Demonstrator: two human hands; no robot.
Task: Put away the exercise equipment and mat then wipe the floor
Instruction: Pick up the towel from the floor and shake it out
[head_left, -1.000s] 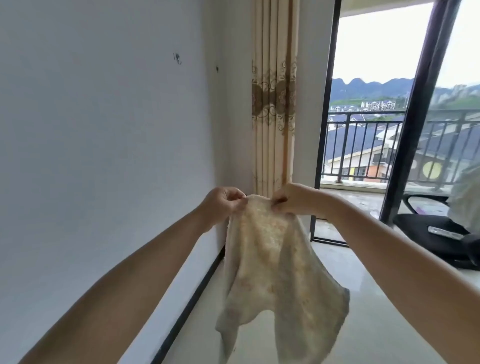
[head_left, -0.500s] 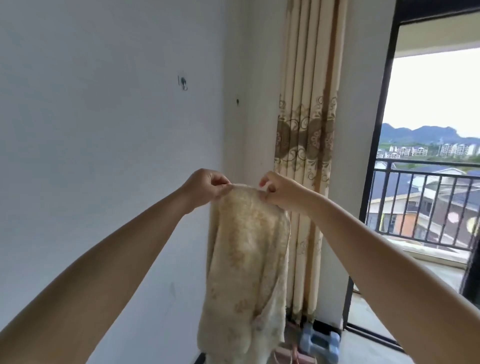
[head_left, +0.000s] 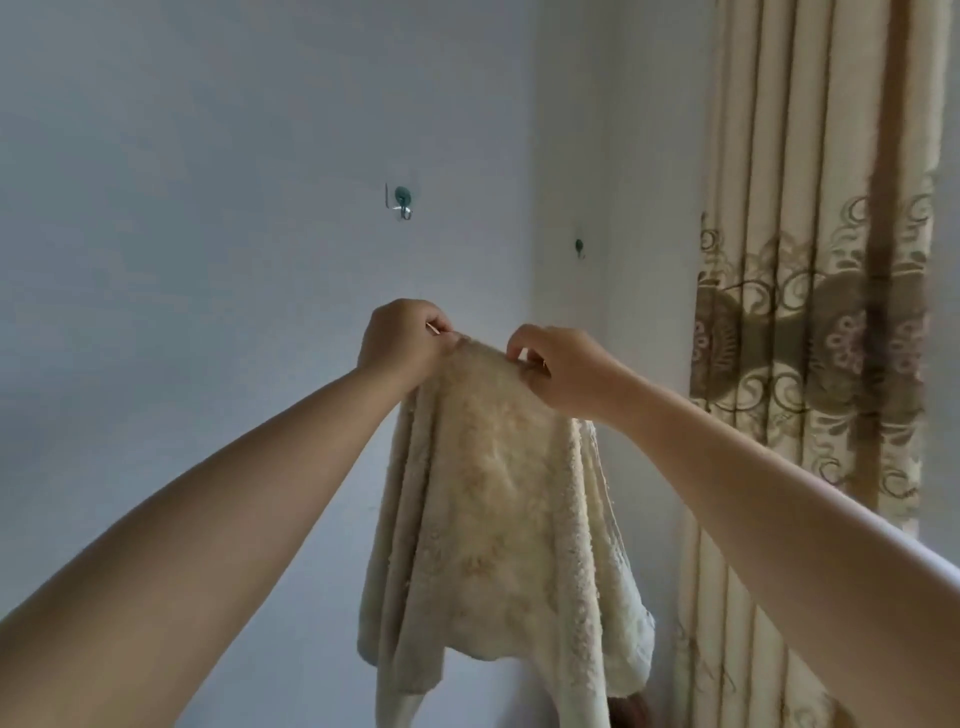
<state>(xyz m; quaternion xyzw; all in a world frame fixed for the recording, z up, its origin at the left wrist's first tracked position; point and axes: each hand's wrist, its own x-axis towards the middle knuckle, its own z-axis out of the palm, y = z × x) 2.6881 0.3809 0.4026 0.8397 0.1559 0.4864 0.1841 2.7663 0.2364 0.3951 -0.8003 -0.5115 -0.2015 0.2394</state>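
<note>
A cream, stained cloth (head_left: 498, 519) hangs in front of me, held up by its top edge. My left hand (head_left: 402, 345) pinches the cloth's upper left corner. My right hand (head_left: 561, 371) pinches the top edge a short way to the right. Both hands are raised against the white wall. A small metal hook (head_left: 402, 202) on a clear adhesive pad is on the wall, above and slightly left of my left hand. The cloth's lower end runs out of the bottom of the view.
A second small hook (head_left: 579, 248) sits further right near the wall corner. A beige patterned curtain (head_left: 810, 338) hangs at the right. The white wall (head_left: 182, 260) fills the left.
My hands have lifted the cloth higher and closer to the wall hook. My view has tilted up, so the floor, dumbbell and balcony door are out of sight.
</note>
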